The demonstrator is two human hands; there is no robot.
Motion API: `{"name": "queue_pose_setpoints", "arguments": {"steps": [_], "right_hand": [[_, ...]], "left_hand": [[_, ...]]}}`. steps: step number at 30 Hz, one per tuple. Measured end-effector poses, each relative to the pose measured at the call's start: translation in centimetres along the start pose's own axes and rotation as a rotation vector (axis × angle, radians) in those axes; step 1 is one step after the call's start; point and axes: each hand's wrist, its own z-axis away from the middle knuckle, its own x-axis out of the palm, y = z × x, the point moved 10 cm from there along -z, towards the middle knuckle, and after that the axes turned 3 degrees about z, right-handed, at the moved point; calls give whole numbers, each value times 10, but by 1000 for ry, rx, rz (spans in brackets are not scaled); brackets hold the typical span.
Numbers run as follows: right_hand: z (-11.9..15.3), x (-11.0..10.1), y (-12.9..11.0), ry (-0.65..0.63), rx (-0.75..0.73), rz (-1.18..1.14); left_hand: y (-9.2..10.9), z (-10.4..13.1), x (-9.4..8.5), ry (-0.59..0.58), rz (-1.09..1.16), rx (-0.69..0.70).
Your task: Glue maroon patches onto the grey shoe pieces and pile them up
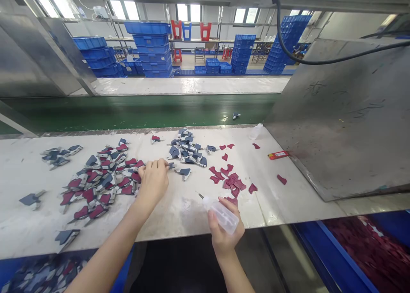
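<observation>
My right hand is wrapped round a translucent squeeze bottle with a thin needle tip pointing up and left. My left hand has its fingers curled together at a small blue-grey and white plastic part, partly hidden by the fingertips. Left of that hand lies a heap of maroon, blue-grey and white parts. Another pile of blue-grey and white parts sits just beyond the fingers. Loose maroon pieces are scattered beyond the bottle.
A green conveyor belt runs behind the worktable, carrying one part. A metal panel bounds the right side, near a red packet and a clear plastic cup. Blue bins stand below the table edge.
</observation>
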Motion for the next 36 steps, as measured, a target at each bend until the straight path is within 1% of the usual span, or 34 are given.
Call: {"name": "queue_pose_setpoints", "arguments": {"steps": [2,4,7,9,11,13,16,20,23,27,30,34,36], "right_hand": [[1,0,5,18,43,-14],[2,2,6,7,44,-17],[1,3,4,8,9,0],[0,3,4,10,12,28],[0,6,5,-15,34,55],[-1,10,3,-45,39,68],[-3,10,-7,-43,-1,74],[-4,10,-16,-45,-47,118],[-4,10,-16,-50,-51,135],[-3,14,-11,-90,-46,134],[-3,16,-9,-116,-39,128],[-4,19,-12,-143,-57,137],[-4,18,-13,-135,-55,149]], "left_hand": [[10,24,-10,23,11,-3],[21,48,-11,19,68,0],[29,79,4,-35,189,-8],[27,93,16,-79,285,-17],[23,102,24,-111,382,-16],[18,107,28,-127,457,-14],[13,112,31,-128,499,-20],[14,114,29,-51,440,-14],[18,116,26,-4,419,12],[20,116,24,24,412,31],[20,116,22,34,411,35],[19,116,23,26,414,29],[19,117,24,20,415,24]]}}
